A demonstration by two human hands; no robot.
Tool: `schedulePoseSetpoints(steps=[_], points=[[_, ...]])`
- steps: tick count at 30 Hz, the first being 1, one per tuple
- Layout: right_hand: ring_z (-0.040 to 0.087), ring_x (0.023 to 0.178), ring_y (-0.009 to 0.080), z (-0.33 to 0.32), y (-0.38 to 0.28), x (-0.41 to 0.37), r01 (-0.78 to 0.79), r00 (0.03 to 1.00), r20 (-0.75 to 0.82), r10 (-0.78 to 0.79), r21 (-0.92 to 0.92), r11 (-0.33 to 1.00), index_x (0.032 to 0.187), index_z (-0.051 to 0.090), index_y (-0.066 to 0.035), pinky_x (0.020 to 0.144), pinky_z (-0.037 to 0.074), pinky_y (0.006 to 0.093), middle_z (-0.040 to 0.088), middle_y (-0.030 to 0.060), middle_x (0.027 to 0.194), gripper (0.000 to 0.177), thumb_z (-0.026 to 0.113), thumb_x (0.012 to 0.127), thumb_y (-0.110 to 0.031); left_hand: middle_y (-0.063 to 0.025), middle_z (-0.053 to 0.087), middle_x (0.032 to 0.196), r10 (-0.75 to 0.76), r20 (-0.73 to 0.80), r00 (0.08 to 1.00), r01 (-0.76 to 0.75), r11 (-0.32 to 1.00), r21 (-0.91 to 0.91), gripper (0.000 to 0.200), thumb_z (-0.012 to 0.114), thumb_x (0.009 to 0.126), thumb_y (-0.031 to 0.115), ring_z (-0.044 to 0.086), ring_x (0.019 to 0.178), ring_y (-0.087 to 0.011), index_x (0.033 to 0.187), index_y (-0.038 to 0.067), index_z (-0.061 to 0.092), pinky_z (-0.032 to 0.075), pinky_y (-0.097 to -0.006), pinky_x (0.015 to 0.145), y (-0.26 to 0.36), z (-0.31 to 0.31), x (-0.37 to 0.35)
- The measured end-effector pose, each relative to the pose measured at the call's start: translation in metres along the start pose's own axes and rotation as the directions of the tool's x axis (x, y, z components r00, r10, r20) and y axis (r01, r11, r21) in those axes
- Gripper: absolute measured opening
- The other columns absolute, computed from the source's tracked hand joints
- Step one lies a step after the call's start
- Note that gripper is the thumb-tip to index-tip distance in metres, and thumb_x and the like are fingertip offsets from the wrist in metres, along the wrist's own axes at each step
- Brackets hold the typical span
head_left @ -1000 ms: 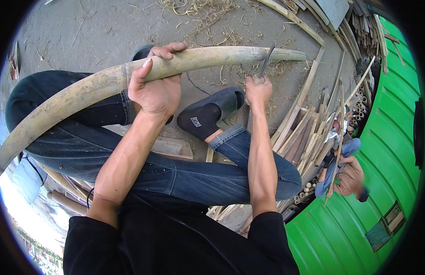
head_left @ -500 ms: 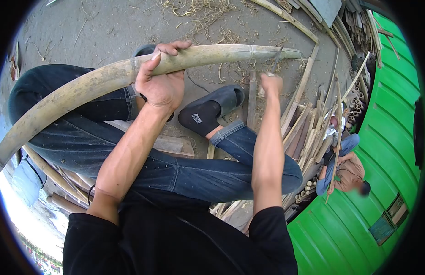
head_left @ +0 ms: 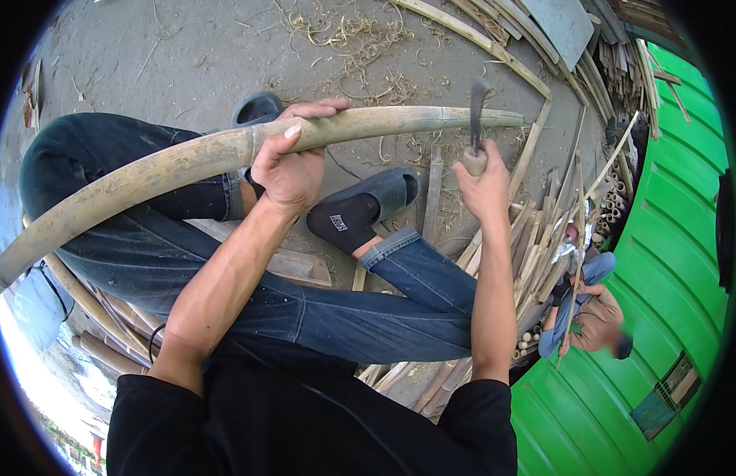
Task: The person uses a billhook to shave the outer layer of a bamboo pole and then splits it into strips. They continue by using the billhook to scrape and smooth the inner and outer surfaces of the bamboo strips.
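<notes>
A long bamboo pole (head_left: 185, 163) runs across my lap and bends away toward its thin, pale end at the right. My left hand (head_left: 293, 165) is wrapped around it near the middle, thumb along the near side and fingers over the far side. In my right hand (head_left: 485, 184) is a curved knife (head_left: 475, 161), gripped by its short wooden handle. The dark, hook-shaped blade points away from me and overlaps the pole near its thin end in this view.
Curly shavings (head_left: 360, 47) litter the concrete ground. Split bamboo strips (head_left: 534, 246) lie in a heap to my right, beside cut bamboo tubes (head_left: 610, 208). Another person (head_left: 594, 317) sits by the green corrugated wall (head_left: 669, 238), holding a long strip. My sandal (head_left: 396, 194) rests below the pole.
My right hand has moved nearer my body and turned, bringing the knife's blade into clear view across the pole's end. My left hand keeps its hold; the pole appears slightly lower.
</notes>
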State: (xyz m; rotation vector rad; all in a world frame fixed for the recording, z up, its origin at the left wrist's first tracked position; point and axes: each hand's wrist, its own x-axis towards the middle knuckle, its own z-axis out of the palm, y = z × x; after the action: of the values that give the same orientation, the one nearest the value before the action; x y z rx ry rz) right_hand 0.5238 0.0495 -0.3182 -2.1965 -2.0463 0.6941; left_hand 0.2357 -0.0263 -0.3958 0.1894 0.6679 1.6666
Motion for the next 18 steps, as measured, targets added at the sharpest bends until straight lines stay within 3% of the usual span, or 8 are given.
schedulePoseSetpoints(steps=[1,2,4,9,11,15,18], points=[[0.073,0.091,0.0404,0.005,-0.012,-0.006,0.063,0.998,-0.006,-0.065,-0.152,0.986,0.114,0.063,-0.001,0.081,0.056,0.0469,0.074,0.0198,0.094,0.041,0.076,0.081,-0.022,-0.0218,0.065,0.129,0.006,0.044,0.999,-0.008,0.999,0.048,0.054,0.054,0.078,0.044,0.054,0.13,-0.0384,0.11,0.003,0.069,0.031,-0.0498,0.116,-0.001,-0.001,0.001],[0.069,0.099,0.0459,0.011,-0.016,-0.007,0.033,0.999,0.011,-0.032,-0.225,0.974,0.117,0.064,-0.004,0.086,0.055,0.0515,0.074,0.0212,0.101,0.043,0.075,0.08,-0.023,-0.0218,0.065,0.129,0.003,0.04,0.999,-0.004,0.999,0.045,0.054,0.054,0.078,0.044,0.054,0.13,-0.0384,0.11,0.003,0.069,0.031,-0.0498,0.116,-0.002,0.001,0.001],[0.07,0.1,0.0452,0.024,0.0,0.009,0.009,0.999,0.038,0.002,-0.29,0.957,0.119,0.064,-0.004,0.087,0.055,0.0512,0.074,0.0222,0.102,0.045,0.075,0.08,-0.023,-0.0268,0.067,0.124,0.018,-0.033,0.999,-0.017,0.999,0.032,0.056,0.055,0.075,0.041,0.057,0.122,-0.0348,0.107,-0.003,0.07,0.033,-0.0442,0.113,-0.003,0.006,-0.001],[0.07,0.103,0.0441,0.029,-0.012,0.035,-0.121,0.99,0.022,0.141,-0.401,0.908,0.121,0.064,-0.003,0.089,0.055,0.0514,0.074,0.0251,0.105,0.048,0.075,0.08,-0.023,-0.0279,0.068,0.122,0.018,-0.044,0.999,-0.015,0.997,0.073,0.055,0.055,0.075,0.041,0.058,0.12,-0.0349,0.106,-0.003,0.07,0.034,-0.044,0.113,-0.001,0.007,-0.003],[0.07,0.104,0.0447,0.031,-0.018,0.028,0.028,0.995,0.101,0.011,-0.373,0.928,0.121,0.064,0.0,0.091,0.055,0.0513,0.073,0.0265,0.105,0.048,0.075,0.08,-0.022,-0.0283,0.068,0.121,0.036,-0.047,0.998,-0.031,0.995,0.096,0.055,0.055,0.076,0.04,0.059,0.119,-0.035,0.105,-0.003,0.07,0.034,-0.0442,0.113,-0.001,0.005,0.002],[0.069,0.105,0.0462,0.018,-0.014,0.039,-0.044,0.989,0.113,0.097,-0.399,0.916,0.126,0.064,0.001,0.094,0.055,0.0491,0.072,0.0286,0.109,0.053,0.075,0.08,-0.023,-0.0286,0.068,0.122,0.052,-0.025,0.998,-0.049,0.995,0.087,0.055,0.055,0.076,0.041,0.059,0.119,-0.0353,0.105,-0.004,0.07,0.035,-0.0446,0.112,-0.003,0.006,-0.001],[0.069,0.105,0.0453,0.025,-0.024,0.035,0.023,0.972,0.23,0.053,-0.313,0.949,0.122,0.065,0.002,0.094,0.055,0.0495,0.072,0.028,0.108,0.05,0.075,0.08,-0.022,-0.0286,0.067,0.122,0.031,-0.053,0.998,-0.026,0.995,0.092,0.057,0.056,0.076,0.041,0.059,0.12,-0.0362,0.106,-0.005,0.07,0.035,-0.0447,0.113,-0.002,0.003,0.001]])
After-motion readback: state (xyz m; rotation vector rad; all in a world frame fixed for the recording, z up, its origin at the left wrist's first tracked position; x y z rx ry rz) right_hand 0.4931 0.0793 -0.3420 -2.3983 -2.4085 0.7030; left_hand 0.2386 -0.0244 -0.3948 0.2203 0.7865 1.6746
